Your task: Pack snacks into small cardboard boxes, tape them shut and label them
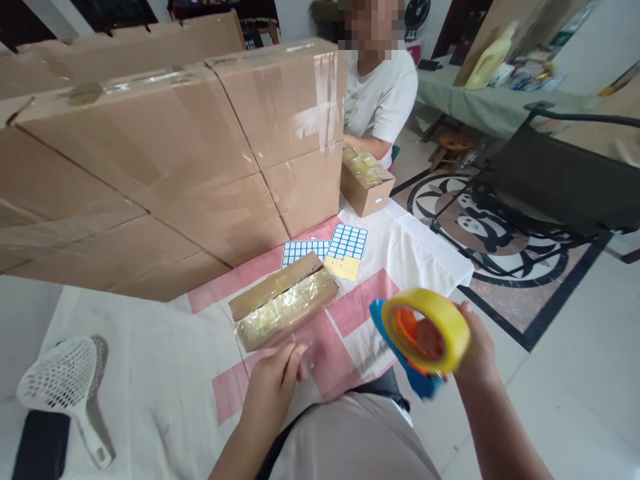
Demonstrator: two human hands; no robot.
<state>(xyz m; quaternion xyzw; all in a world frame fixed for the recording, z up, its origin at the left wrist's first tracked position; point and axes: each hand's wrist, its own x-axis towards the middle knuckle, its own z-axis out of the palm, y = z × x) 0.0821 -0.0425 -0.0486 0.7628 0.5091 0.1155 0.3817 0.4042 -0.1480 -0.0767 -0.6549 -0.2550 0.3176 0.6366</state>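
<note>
My right hand (477, 350) is wrapped round a tape dispenser (425, 383), blue with orange parts, raised off to the right of the table. A thick yellow roll of tape (453, 327) sits on it. Near the front of the small cardboard box (287, 303), my left hand (275, 377) is closed, with a see-through strip of tape (309, 350) at its fingertips. The box lies on the cloth, its top covered with shiny tape. Two sheets of blue-edged labels (347, 243) lie behind it, partly overlapping.
Large stacked cartons (200, 167) wall off the table's far left. Another taped box (367, 183) stands by a person in a white shirt (383, 100). A white slotted skimmer (63, 377) and a dark flat object (43, 443) lie at left. A black folding chair (550, 180) stands right.
</note>
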